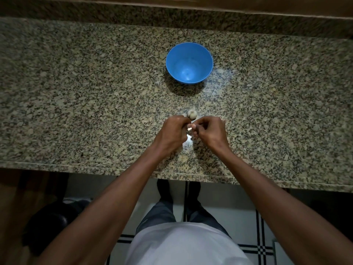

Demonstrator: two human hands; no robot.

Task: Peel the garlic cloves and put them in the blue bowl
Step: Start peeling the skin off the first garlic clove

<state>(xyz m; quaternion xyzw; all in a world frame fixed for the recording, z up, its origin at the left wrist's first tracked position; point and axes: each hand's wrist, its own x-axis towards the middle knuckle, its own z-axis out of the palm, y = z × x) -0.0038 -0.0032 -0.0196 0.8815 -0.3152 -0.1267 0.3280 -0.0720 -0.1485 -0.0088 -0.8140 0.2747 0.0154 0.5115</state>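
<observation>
A blue bowl (pixel 189 63) stands on the speckled granite counter (pixel 76 104), with nothing visible inside it. Nearer to me, the garlic bulb (pixel 192 114) lies on the counter just beyond my fingers. My left hand (pixel 174 131) and my right hand (pixel 209 131) meet over the counter, fingers curled, both pinching a small garlic clove (pixel 190 128) between them. Most of the clove is hidden by my fingertips. Pale scraps of garlic skin (pixel 188 143) lie on the counter below my hands.
The counter's front edge (pixel 114 170) runs just below my wrists. A raised granite ledge (pixel 172 18) borders the back. Wide bare stone stretches left and right of the bowl. Tiled floor and a dark object (pixel 49 220) show below the counter.
</observation>
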